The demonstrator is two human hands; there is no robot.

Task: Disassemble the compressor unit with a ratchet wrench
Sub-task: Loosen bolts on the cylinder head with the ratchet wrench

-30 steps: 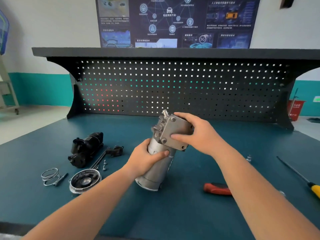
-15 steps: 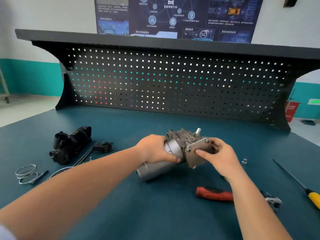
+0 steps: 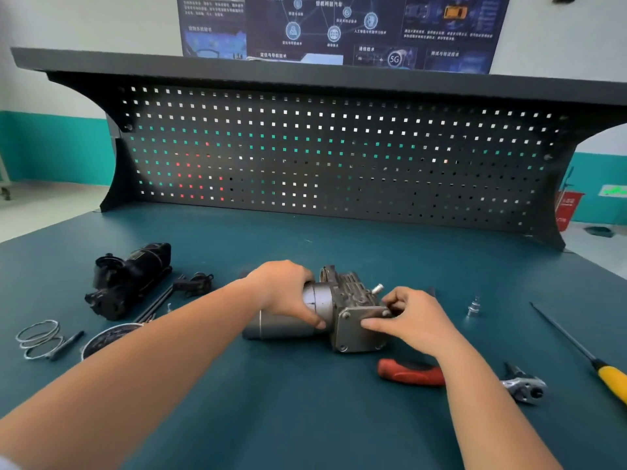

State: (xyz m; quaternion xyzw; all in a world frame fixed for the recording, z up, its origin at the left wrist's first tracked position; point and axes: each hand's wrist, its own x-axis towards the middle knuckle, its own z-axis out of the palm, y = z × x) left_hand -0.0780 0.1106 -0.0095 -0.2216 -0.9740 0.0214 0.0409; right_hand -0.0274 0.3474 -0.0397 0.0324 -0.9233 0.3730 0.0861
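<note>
Matte teal benchtop, grey metal compressor unit: left hand around smooth cylinder, right hand pinching bolted plate.

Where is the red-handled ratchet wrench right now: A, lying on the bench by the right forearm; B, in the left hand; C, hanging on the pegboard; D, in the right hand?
A: the ratchet wrench lies on the bench, while the left hand and right hand both hold the compressor unit.

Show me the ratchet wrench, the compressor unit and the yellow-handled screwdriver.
ratchet wrench (image 3: 407, 373), head view, on its red handle.
compressor unit (image 3: 353, 334), head view, on its square end plate.
yellow-handled screwdriver (image 3: 612, 379), head view, on its yellow handle.
</note>
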